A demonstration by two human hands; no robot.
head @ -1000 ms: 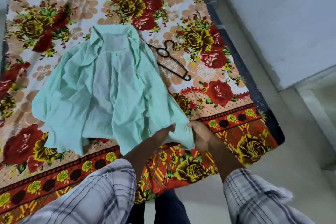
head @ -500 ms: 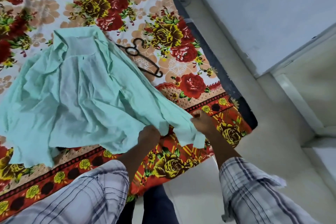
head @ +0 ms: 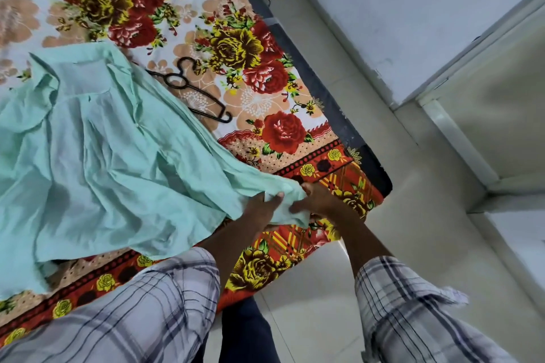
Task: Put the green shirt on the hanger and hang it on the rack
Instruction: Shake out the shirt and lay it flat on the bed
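The left hand and right hand, fingers curled, both pinch 1 hem corner of the green shirt, probably to pull the fabric flat. From the grip the shirt spreads outward on the floral bedsheet, pale mint and creased, collar farthest. The black hanger lies beyond the grip, at the shirt's edge.

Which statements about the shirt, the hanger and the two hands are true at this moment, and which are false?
1. The left hand and the right hand both grip the green shirt at one corner. True.
2. The hanger is already inside the shirt. False: it lies on the floral sheet at the shirt's edge.
3. The shirt lies spread on the floral sheet. True.
4. The right hand holds the hanger. False: it grips the shirt.
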